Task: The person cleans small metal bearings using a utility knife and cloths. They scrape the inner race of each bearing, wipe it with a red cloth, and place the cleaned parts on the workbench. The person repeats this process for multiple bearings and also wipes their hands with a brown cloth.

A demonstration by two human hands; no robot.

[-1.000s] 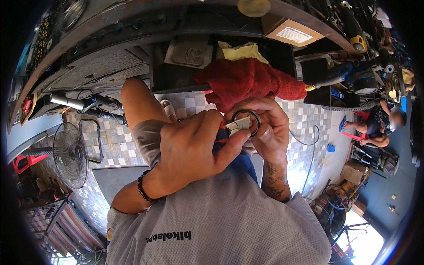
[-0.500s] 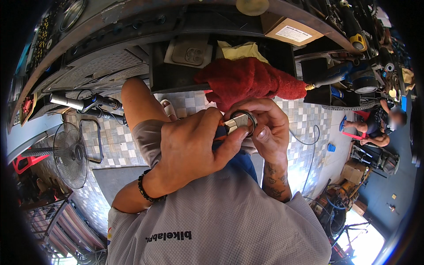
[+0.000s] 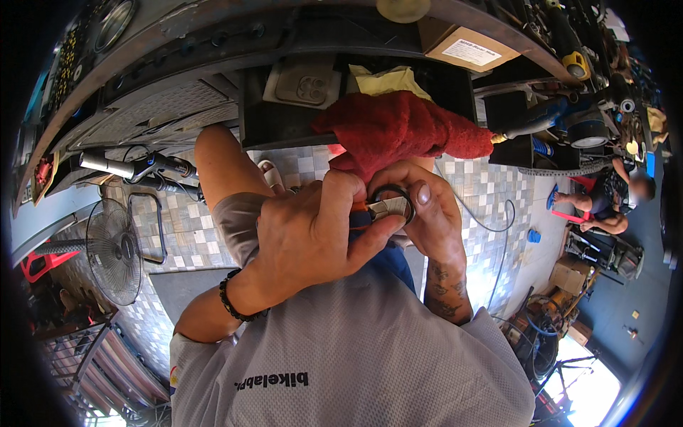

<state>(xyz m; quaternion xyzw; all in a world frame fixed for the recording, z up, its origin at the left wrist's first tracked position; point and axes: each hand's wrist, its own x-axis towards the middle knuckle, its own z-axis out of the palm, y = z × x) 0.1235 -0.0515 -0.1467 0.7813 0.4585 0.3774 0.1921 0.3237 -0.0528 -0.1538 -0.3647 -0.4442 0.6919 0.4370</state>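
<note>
Black ring (image 3: 410, 204), red cloth (image 3: 402, 128)

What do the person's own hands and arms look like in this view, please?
The left hand and right hand are both bare. A dark beaded bracelet circles the left wrist, and dark tattoos mark the right forearm near the wrist. The grey, textured shirt leaves both forearms uncovered.

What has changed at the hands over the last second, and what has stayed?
The right hand's thumb has moved up the picture, away from the body, and the dark ring has tilted. Neither hand let go: the left hand keeps the tool at the ring. The red cloth stayed put.
</note>
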